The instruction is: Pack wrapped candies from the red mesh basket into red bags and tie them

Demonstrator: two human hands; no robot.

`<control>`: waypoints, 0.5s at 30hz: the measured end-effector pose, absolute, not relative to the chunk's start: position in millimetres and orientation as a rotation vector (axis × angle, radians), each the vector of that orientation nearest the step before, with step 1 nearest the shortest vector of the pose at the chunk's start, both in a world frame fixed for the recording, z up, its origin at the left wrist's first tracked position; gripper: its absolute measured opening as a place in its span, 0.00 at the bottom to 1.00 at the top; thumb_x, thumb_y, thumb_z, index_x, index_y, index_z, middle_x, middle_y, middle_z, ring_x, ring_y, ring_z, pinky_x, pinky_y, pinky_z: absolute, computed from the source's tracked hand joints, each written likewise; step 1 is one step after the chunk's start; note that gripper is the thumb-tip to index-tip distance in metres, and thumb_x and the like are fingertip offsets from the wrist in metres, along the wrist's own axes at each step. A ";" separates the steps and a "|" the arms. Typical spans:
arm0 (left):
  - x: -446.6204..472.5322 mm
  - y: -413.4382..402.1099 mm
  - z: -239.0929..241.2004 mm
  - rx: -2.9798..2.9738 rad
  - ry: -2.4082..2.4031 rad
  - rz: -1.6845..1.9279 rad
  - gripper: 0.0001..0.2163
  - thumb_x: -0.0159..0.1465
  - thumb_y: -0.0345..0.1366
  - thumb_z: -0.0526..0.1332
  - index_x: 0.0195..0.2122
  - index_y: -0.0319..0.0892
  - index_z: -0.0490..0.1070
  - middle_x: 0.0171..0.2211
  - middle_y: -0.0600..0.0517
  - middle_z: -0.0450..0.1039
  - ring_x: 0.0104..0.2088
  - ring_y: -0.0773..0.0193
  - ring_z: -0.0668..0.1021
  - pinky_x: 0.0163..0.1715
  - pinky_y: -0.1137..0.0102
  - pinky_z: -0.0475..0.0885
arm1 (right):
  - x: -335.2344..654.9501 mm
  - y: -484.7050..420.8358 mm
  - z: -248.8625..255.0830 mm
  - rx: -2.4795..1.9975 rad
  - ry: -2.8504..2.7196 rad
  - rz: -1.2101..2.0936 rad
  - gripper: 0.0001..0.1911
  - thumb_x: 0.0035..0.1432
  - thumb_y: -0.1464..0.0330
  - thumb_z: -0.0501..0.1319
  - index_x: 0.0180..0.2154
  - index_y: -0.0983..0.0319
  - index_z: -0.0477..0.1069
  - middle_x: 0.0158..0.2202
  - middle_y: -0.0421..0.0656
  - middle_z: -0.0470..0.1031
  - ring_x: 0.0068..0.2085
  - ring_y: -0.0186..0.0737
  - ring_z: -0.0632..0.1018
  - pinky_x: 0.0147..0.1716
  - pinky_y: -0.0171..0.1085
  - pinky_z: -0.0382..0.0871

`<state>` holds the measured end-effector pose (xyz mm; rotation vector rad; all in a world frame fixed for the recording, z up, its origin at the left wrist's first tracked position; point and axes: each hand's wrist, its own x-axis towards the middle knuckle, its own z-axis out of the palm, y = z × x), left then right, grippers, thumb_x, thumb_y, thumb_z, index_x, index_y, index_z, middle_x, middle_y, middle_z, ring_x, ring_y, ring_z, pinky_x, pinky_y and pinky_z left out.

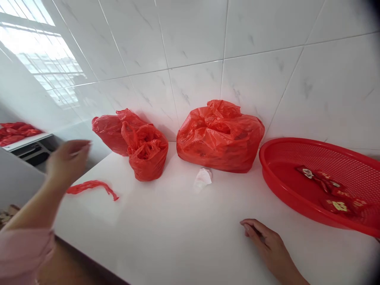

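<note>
My left hand (69, 159) is in the air over the left end of the white table, slightly blurred, with curled fingers and nothing visible in them. Under that forearm a twisted red plastic strip (95, 185) lies on the tabletop. My right hand (267, 243) rests at the right front, its fingers closed in a loose curl with nothing showing between them. It is nearest the red plastic basket (292, 202), which contains several dark red printed packets (341, 204). A crumpled white tissue (203, 178) lies beyond my hands at the middle.
Along the tiled wall (196, 83) stand a wide bunched red plastic bag (219, 144), a smaller red bag (148, 158) and another red bag (109, 132) behind it. At far left, red items (18, 130) lie atop a white unit. The white table (166, 229) has its front edge at lower left.
</note>
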<state>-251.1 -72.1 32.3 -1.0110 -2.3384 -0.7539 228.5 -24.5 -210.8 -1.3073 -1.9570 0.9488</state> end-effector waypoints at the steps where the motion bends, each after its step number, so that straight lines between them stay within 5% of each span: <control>1: -251.7 -50.0 32.7 -1.136 -2.353 -0.730 0.16 0.71 0.39 0.48 0.48 0.37 0.72 0.43 0.57 0.74 0.42 0.65 0.78 0.42 0.66 0.72 | 228.3 -25.3 -210.9 -1.313 -1.930 0.950 0.20 0.64 0.53 0.51 0.40 0.57 0.75 0.28 0.42 0.74 0.30 0.39 0.76 0.31 0.34 0.72; 4: -241.5 23.2 26.7 -1.560 -2.336 -0.598 0.19 0.72 0.38 0.45 0.50 0.35 0.71 0.45 0.60 0.71 0.48 0.64 0.76 0.47 0.66 0.68 | 228.3 -26.9 -212.2 -1.332 -1.883 0.977 0.20 0.64 0.54 0.51 0.46 0.56 0.74 0.28 0.41 0.74 0.31 0.38 0.76 0.33 0.34 0.72; 11: -233.9 89.0 0.7 -1.775 -2.459 -0.236 0.14 0.67 0.39 0.58 0.48 0.34 0.70 0.46 0.48 0.72 0.43 0.58 0.77 0.44 0.60 0.74 | 227.5 -23.4 -212.8 -1.320 -1.914 1.030 0.20 0.65 0.54 0.51 0.47 0.56 0.74 0.27 0.40 0.72 0.29 0.36 0.73 0.31 0.33 0.71; 15: -253.4 80.8 22.2 -1.693 -2.491 -0.193 0.16 0.72 0.39 0.49 0.47 0.32 0.71 0.45 0.51 0.71 0.47 0.56 0.76 0.47 0.60 0.71 | 228.0 -21.8 -215.6 -1.358 -1.930 1.008 0.18 0.64 0.55 0.51 0.44 0.56 0.74 0.26 0.39 0.72 0.27 0.36 0.72 0.29 0.32 0.70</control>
